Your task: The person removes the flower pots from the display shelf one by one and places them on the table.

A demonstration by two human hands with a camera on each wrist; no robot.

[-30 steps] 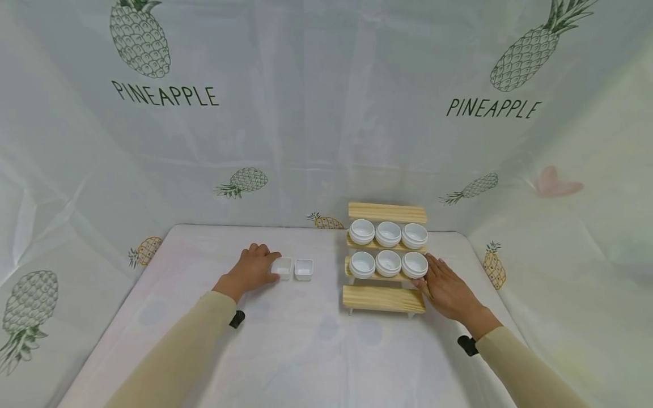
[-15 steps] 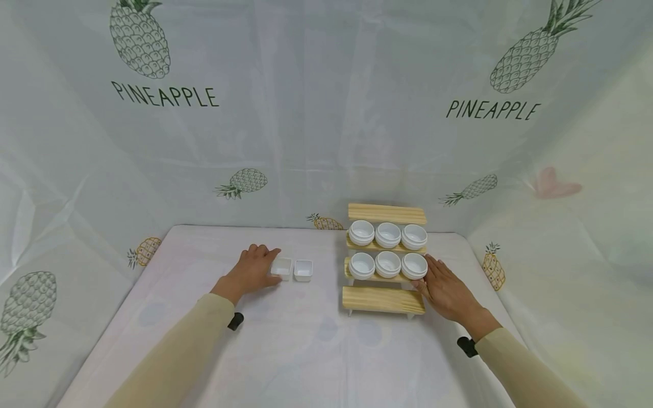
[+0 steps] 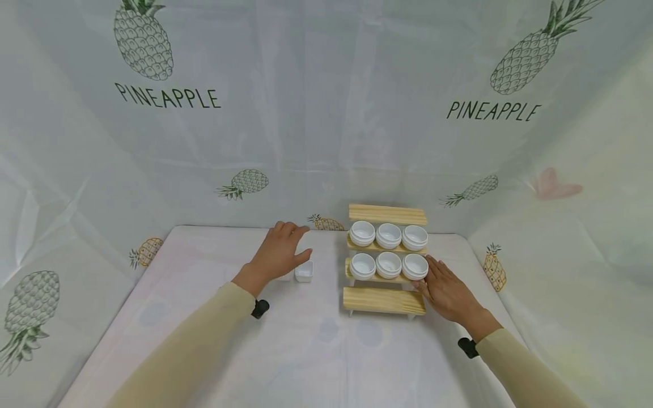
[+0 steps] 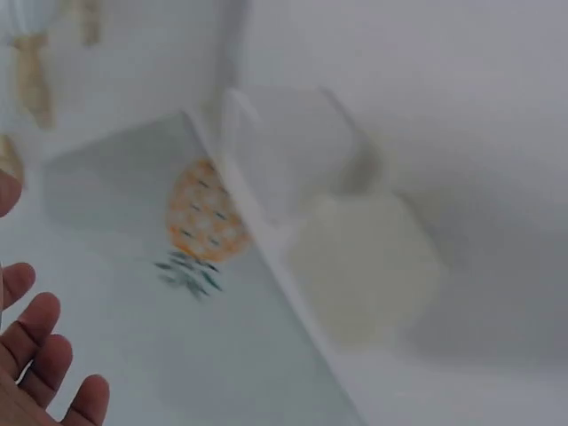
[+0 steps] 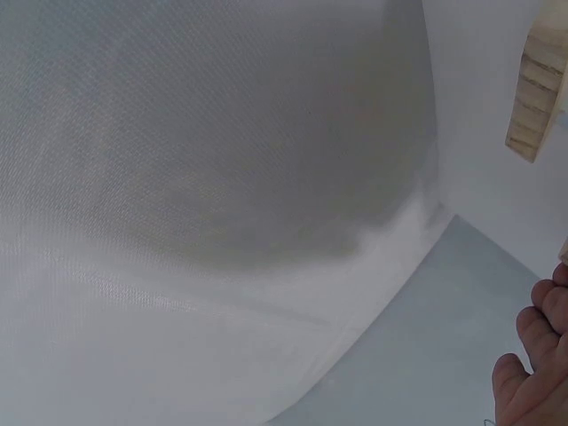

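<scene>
My left hand [image 3: 278,251] hovers over the left side of the table, thumb and fingers spread, with nothing between them. Beneath it are two small square white dishes: the right-hand dish [image 3: 304,272] shows beside the thumb, and the left-hand dish [image 3: 285,276] is mostly covered by the hand. Both appear blurred in the left wrist view, one whitish dish [image 4: 311,151] and one cream-looking dish [image 4: 364,266]. At the right, my right hand [image 3: 451,292] lies with straight fingers along the side of a tiered wooden stand [image 3: 384,299], beside the near right white bowl [image 3: 415,266].
Several round white bowls [image 3: 389,235] sit on the stand's two middle tiers. Its top board [image 3: 388,213] and lowest board are bare. Behind the table [image 3: 316,357] hangs a pineapple-print sheet [image 3: 326,124], with more sheet at both sides.
My left hand has let go of the left-hand dish, risen and moved to the right, over both dishes. The right hand has stayed at the stand's side.
</scene>
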